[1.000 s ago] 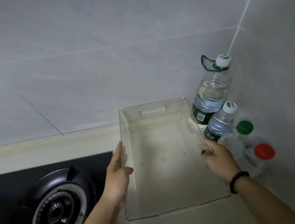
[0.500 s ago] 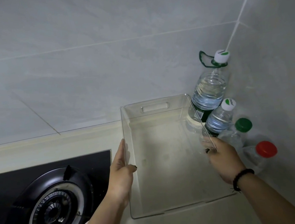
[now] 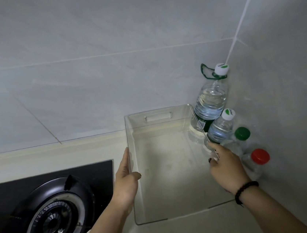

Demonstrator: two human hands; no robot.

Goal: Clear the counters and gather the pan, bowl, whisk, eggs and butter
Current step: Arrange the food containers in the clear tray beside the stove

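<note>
Both hands, left hand (image 3: pixel 126 178) and right hand (image 3: pixel 226 167), pinch the clear tray's (image 3: pixel 158 115) side rims, bottles (image 3: pixel 211 102) crowding its right edge.

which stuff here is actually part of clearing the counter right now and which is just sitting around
In the job: clear tray, held by left hand and right hand on its side walls.

Just lying about: four bottles in the corner: large, small, green-capped, red-capped; gas burner.

Standing here are 4 bottles (image 3: pixel 210 102), 1 clear bin (image 3: pixel 158 117), 1 gas burner (image 3: pixel 51 221), and 2 hands (image 3: pixel 125 180).
</note>
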